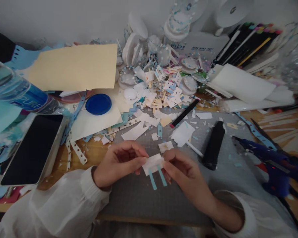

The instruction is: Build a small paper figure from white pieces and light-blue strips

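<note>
Between both hands is a small white paper piece [153, 164] with two light-blue paper strips [152, 180] hanging from its lower edge. My left hand [124, 162] pinches its left side between thumb and fingers. On the right side, the thumb and fingers of my right hand [183, 175] are closed on the same piece. It is held above the grey mat [144, 201]. Just behind the fingers lies a small cream paper scrap [166, 146]. Farther back is a white paper [183, 133] with a thin white stick [195, 149] by it.
A black tube [214, 145] and a blue glue gun [275, 168] lie to the right. Paper cut-outs [169, 86] are heaped at the back. At left are a phone [33, 148], a water bottle [24, 91] and a blue lid [98, 104]. A black pen [185, 113] lies behind the hands.
</note>
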`<action>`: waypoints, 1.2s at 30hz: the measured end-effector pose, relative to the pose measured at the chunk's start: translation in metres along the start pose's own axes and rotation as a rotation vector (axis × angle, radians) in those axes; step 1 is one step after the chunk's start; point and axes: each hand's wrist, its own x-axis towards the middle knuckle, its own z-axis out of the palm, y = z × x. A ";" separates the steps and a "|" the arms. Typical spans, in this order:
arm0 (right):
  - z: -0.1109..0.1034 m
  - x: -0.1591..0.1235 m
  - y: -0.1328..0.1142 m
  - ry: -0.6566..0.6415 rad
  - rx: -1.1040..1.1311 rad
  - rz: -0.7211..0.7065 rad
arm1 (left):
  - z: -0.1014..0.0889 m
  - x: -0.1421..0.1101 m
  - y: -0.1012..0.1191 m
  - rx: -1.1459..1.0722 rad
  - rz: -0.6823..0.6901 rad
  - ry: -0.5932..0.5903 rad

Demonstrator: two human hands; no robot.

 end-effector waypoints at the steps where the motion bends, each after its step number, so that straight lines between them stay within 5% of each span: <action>1: 0.000 -0.001 -0.001 -0.039 -0.010 0.011 | 0.000 0.000 0.000 -0.006 0.006 0.015; 6: 0.000 -0.005 -0.003 -0.215 -0.015 0.102 | -0.001 0.001 0.001 -0.015 0.005 0.007; 11: 0.000 -0.006 -0.003 -0.235 0.007 0.095 | -0.002 -0.002 0.006 0.071 0.069 -0.058; 15: -0.001 -0.005 -0.005 -0.223 -0.012 0.074 | -0.006 -0.008 0.015 0.186 0.260 -0.193; 19: -0.003 -0.003 -0.005 -0.239 -0.036 0.021 | -0.008 -0.014 0.025 0.534 0.528 -0.306; 28: -0.001 -0.016 0.006 -0.319 -0.166 -0.033 | -0.004 -0.059 -0.003 1.122 0.661 -0.099; 36: -0.003 -0.046 0.015 -0.185 -0.378 -0.109 | -0.005 -0.067 -0.016 1.218 0.665 -0.030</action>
